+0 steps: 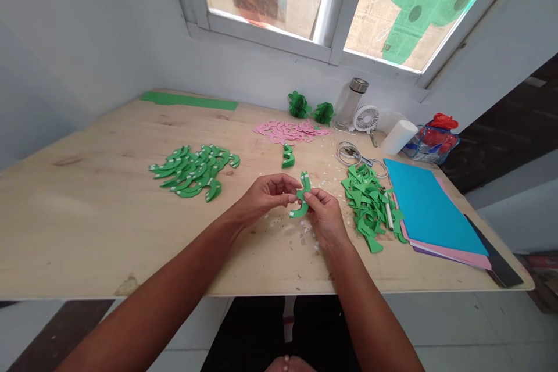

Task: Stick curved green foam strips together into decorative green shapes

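Observation:
Between my hands, above the middle of the table, is a curved green paper piece (301, 204) with small white patches at its ends. My right hand (325, 215) pinches it from the right. My left hand (272, 195) has its thumb and fingers closed at the piece's left edge; whatever is between those fingertips is too small to make out. Just beyond my hands lies a small green paper stack (288, 156). To the left is a pile of curved green pieces (192, 170) with white patches. Small white scraps (306, 225) lie below my hands.
Pink cutouts (290, 130) lie behind, near two green paper shapes (299, 104), a glass bottle (349, 106) and a small fan (365, 118). Rightward are tape rings (349, 153), green offcuts (366, 203), a pen (389, 214) and blue sheets (429, 206). A green strip (192, 100) lies back left.

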A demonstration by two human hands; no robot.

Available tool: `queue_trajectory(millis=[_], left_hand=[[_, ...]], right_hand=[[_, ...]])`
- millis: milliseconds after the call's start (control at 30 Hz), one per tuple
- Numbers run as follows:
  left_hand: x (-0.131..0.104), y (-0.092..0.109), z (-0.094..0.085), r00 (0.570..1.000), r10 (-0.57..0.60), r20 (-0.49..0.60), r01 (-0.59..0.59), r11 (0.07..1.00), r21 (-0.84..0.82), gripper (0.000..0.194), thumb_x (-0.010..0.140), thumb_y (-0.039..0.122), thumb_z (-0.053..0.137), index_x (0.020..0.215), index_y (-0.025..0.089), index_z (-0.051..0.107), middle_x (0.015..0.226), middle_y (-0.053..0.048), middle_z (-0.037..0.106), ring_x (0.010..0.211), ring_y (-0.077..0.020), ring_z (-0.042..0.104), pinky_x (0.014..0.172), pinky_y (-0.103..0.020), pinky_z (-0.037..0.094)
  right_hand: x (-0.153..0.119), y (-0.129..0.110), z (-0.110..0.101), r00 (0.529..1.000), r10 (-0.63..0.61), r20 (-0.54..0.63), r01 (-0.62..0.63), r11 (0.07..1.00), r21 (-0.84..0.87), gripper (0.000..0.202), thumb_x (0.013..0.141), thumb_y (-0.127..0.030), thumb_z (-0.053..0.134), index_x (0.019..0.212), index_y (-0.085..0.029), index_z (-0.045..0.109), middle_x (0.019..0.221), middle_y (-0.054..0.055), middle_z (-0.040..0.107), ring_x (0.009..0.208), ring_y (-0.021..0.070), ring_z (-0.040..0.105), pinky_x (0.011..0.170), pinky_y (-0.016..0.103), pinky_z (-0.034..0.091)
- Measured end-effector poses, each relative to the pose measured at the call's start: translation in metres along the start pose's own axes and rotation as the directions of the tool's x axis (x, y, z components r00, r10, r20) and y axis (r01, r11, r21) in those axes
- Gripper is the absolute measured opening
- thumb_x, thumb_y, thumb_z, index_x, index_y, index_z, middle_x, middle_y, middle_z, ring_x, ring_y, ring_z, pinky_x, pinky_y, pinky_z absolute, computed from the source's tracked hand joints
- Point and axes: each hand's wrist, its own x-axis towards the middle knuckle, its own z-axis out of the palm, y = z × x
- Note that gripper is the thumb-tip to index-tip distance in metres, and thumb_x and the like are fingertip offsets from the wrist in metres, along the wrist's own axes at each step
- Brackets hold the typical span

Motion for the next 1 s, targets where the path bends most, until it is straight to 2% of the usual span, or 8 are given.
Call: queue_trajectory(millis=[433,800,900,1000], left_hand=[[-0.0004,0.0029,0.0015,1.000,0.017,-0.013,-0.017,1.000,0.026,0.024,0.065,0.029,0.076,0.082,0.014,0.068,0.076,-0.005,0.068,0.068,-0.0152,0.062,0.065,-0.027,0.051],[-0.0005,-0.0005,-0.0005,1.000,0.014,0.011,-0.014,1.000,0.018,0.028,0.067,0.027,0.075,0.090,0.014,0.066,0.078,-0.005,0.068,0.070,-0.0153,0.063,0.066,-0.027,0.051],[0.0000,0.0003,-0.0031,1.000,0.007,0.016,-0.008,0.999,0.054,0.030,0.067,0.026,0.074,0.094,0.015,0.065,0.075,-0.003,0.066,0.069,-0.0147,0.063,0.064,-0.026,0.050],[0.0009,0.0017,-0.0046,0.999,-0.013,-0.033,0.016,0.994,0.106,0.024,0.070,0.028,0.072,0.089,0.015,0.065,0.071,-0.002,0.066,0.065,-0.0131,0.061,0.058,-0.023,0.047]], right_hand=[[-0.0001,-0.0001,-0.0005,1.000,0.009,0.011,-0.009,1.000,0.026,0.016,0.062,-0.031,0.073,0.070,-0.018,0.067,0.061,-0.001,0.064,0.055,0.0102,0.054,0.057,0.023,0.042],[-0.0003,-0.0005,-0.0002,1.000,0.007,0.008,-0.007,1.000,0.017,0.017,0.062,-0.032,0.073,0.069,-0.018,0.066,0.060,-0.002,0.063,0.054,0.0099,0.052,0.056,0.023,0.040],[0.0000,0.0000,-0.0006,1.000,0.006,0.003,-0.006,1.000,0.020,0.017,0.062,-0.032,0.073,0.069,-0.018,0.066,0.060,-0.002,0.063,0.053,0.0096,0.051,0.055,0.023,0.038],[0.0006,0.0007,-0.0015,1.000,0.009,-0.003,-0.009,1.000,-0.001,0.017,0.063,-0.032,0.073,0.070,-0.018,0.067,0.062,-0.002,0.064,0.054,0.0097,0.051,0.055,0.023,0.038]])
